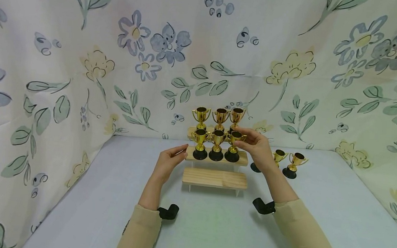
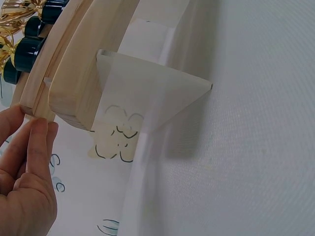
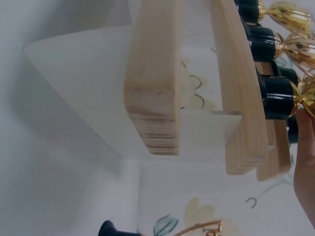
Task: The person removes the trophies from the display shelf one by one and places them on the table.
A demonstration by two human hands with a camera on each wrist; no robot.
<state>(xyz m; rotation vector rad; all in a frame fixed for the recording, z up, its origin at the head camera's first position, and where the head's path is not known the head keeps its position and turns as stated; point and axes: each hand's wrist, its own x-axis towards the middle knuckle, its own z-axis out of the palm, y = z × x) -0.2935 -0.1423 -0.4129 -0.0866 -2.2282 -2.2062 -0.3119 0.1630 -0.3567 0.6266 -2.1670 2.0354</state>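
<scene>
A three-tier stand with wooden boards holds small gold trophies on black bases. Three stand on the top board and three on the middle board; the bottom board is bare. My right hand pinches the cup of the right-hand gold trophy on the middle board, whose base rests on the wood. At the other end, my left hand grips the middle board's left end between thumb and fingers, as the left wrist view shows. Beside the held trophy stand a copper-toned trophy and another gold trophy.
More trophies stand on the white table right of the stand, among them a gold-orange one; my right forearm partly hides others. Clear side supports carry the boards. A floral cloth hangs behind.
</scene>
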